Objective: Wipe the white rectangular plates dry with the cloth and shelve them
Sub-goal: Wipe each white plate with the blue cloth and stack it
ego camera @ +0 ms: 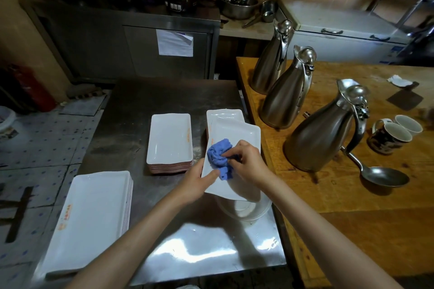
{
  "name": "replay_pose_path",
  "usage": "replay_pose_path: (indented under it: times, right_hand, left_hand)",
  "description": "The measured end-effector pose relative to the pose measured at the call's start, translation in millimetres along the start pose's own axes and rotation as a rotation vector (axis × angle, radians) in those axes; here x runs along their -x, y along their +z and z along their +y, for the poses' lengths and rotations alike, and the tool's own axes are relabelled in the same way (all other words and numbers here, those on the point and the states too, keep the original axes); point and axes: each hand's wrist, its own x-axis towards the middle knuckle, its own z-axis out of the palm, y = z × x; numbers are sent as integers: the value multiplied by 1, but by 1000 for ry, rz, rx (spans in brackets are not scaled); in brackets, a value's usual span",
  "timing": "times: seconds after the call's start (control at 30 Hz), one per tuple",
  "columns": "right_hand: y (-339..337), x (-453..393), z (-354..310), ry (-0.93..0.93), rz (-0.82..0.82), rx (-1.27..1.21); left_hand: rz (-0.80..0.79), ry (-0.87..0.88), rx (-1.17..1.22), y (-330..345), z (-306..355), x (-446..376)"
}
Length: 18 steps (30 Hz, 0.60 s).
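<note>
Steel table [164, 101]: a dull, scuffed metal top with bright glare on its near end; it carries all the plates.
Held plate [237, 138]: white, rectangular, tilted above the table's right side, partly over a clear bowl [249, 212].
Left hand [197, 183]: grips the plate's near left edge, thumb on top.
Right hand [246, 159]: fingers curled round a crumpled blue cloth [219, 155], pressing it onto the plate's face.
Middle stack [170, 138]: white plates piled on the table, just left of the held one.
Far right stack [224, 115]: another pile, mostly hidden behind the held plate.
Near left stack [91, 218]: larger white plates at the table's front left corner.
Wooden table [352, 206]: butts against the steel one on the right; holds three steel jugs [321, 138], two mugs [389, 136] and a ladle [380, 175].
Back of room: a steel cabinet [117, 42] with a paper sheet on its door, pots on top; tan tiled wall.
Floor, left: patterned covering, perhaps spotted vinyl; too dim to be sure.
</note>
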Motion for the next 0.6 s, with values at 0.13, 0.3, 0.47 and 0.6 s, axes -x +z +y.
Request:
replay_pose_path:
  times: [0.13, 0.3, 0.47, 0.6]
  right_hand:
    - [0, 7, 0, -21, -110, 25]
    - [0, 14, -5, -44, -206, 93]
    - [1, 22, -3, -107, -224, 181]
    - [2, 29, -2, -166, -213, 251]
  left_hand:
    - [19, -50, 14, -2, -3, 0]
    - [50, -52, 58, 0, -9, 0]
    - [78, -95, 66, 3, -12, -1]
    - [112, -109, 68, 2, -16, -4]
